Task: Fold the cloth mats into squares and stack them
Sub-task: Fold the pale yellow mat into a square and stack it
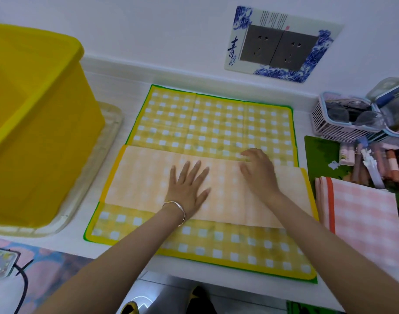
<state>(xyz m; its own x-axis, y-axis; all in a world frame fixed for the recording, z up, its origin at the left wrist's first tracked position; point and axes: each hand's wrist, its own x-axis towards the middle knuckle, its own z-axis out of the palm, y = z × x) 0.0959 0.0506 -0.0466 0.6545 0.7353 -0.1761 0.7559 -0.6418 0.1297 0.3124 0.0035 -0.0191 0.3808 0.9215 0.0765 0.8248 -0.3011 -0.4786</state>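
A yellow checked cloth mat with a green edge [216, 118] lies flat on the white counter. Across its middle lies a folded strip [137, 177], pale orange with a yellow binding, its underside showing. My left hand [187, 186] rests flat on that strip, fingers spread, a thin bracelet on the wrist. My right hand [259, 171] presses on the strip's far edge with fingers curled down. A pink checked mat with an orange edge [366, 214] lies folded at the right.
A big yellow plastic tub [35, 123] stands on a clear tray at the left. A white basket [343, 125] and tubes sit at the far right. Grey wall sockets [277, 48] are behind. The counter's front edge [216, 288] runs near me.
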